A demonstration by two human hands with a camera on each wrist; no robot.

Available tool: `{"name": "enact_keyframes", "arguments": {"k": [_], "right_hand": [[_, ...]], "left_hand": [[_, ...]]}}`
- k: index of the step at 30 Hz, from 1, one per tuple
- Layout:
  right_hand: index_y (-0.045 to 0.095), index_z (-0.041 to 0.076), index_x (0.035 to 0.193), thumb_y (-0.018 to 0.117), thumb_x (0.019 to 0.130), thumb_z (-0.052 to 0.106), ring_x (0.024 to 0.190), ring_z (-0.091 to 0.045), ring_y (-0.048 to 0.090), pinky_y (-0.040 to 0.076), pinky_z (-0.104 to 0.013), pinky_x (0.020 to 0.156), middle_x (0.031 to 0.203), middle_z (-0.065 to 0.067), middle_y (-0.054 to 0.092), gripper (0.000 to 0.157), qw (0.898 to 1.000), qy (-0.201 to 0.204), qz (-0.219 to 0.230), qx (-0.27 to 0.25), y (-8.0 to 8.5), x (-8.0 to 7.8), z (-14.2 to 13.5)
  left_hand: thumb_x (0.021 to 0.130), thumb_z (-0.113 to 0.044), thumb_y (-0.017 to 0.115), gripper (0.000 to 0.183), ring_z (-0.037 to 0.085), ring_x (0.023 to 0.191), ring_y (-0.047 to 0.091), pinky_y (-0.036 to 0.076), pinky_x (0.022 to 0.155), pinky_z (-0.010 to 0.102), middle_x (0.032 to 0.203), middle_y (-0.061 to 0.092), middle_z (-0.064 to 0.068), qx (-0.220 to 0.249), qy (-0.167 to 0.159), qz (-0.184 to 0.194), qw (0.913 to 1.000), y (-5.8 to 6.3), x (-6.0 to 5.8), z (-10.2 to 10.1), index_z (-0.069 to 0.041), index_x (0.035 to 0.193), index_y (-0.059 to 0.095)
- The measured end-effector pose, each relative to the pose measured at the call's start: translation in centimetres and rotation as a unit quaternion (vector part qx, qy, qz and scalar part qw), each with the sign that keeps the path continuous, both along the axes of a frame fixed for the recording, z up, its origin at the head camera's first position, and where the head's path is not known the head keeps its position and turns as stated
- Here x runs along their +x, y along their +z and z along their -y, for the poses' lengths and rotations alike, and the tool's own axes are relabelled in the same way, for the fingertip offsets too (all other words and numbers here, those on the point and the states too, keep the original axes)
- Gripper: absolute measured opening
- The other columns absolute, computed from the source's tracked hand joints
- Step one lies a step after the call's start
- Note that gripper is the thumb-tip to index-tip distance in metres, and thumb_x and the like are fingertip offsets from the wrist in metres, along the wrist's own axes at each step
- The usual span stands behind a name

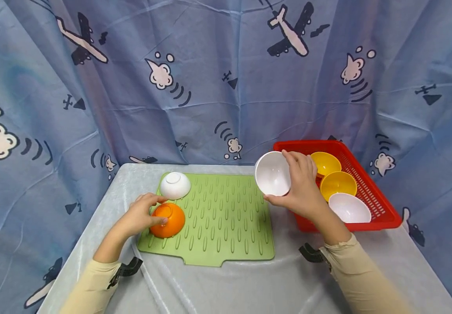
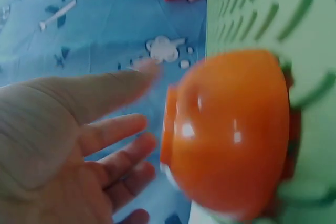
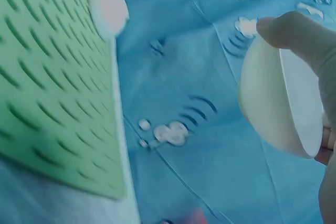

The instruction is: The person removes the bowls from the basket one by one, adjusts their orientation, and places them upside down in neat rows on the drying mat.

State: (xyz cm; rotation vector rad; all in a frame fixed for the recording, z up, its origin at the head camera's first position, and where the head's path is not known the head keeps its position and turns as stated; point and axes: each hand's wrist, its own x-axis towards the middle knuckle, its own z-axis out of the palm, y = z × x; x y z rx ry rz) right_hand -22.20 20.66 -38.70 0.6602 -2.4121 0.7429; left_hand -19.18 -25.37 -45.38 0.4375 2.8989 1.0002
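My right hand (image 1: 304,189) grips a white bowl (image 1: 270,176) by its rim, thumb on one side and fingers on the other. The bowl is lifted and tilted so its hollow faces me. My left hand (image 1: 141,216) hovers right over an orange bowl (image 1: 175,221) that lies upside down on the green ridged mat (image 1: 226,218). In the left wrist view its fingers (image 2: 123,156) are spread, with a gap between them and the foot of the orange bowl (image 2: 231,129). Behind that bowl, another white bowl (image 1: 175,186) sits upside down at the mat's far left corner.
A red basket (image 1: 384,222) stands at the right of the table, holding two yellow bowls (image 1: 338,184) and a white bowl (image 1: 349,209). Blue curtain (image 1: 210,87) with printed planes hangs behind. A pale cloth (image 1: 257,288) covers the table.
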Motion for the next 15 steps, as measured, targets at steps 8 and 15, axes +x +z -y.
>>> {"name": "enact_keyframes", "arguments": {"k": [8, 15], "right_hand": [[0.042, -0.002, 0.149, 0.094, 0.052, 0.049, 0.136, -0.042, 0.035, 0.012, -0.065, 0.118, 0.143, -0.023, 0.044, 0.121, 0.997, 0.048, -0.048, 0.021, -3.0, 2.6, 3.6], [0.044, -0.003, 0.147, 0.092, 0.052, 0.054, 0.134, -0.038, 0.039, 0.016, -0.068, 0.116, 0.140, -0.022, 0.047, 0.121, 0.994, 0.064, -0.077, 0.033, -4.7, 3.9, 5.7]], "left_hand": [[0.089, -0.030, 0.081, 0.055, 0.029, 0.123, 0.056, 0.046, 0.102, 0.055, 0.138, 0.063, 0.005, 0.138, -0.041, -0.020, 0.9894, 1.4, 1.8, -5.6, -0.014, 0.139, 0.062], [0.092, -0.031, 0.078, 0.060, 0.030, 0.122, 0.055, 0.043, 0.093, 0.045, 0.138, 0.064, 0.003, 0.209, -0.077, 0.044, 0.9737, 2.4, 2.5, -11.0, -0.013, 0.144, 0.057]]}}
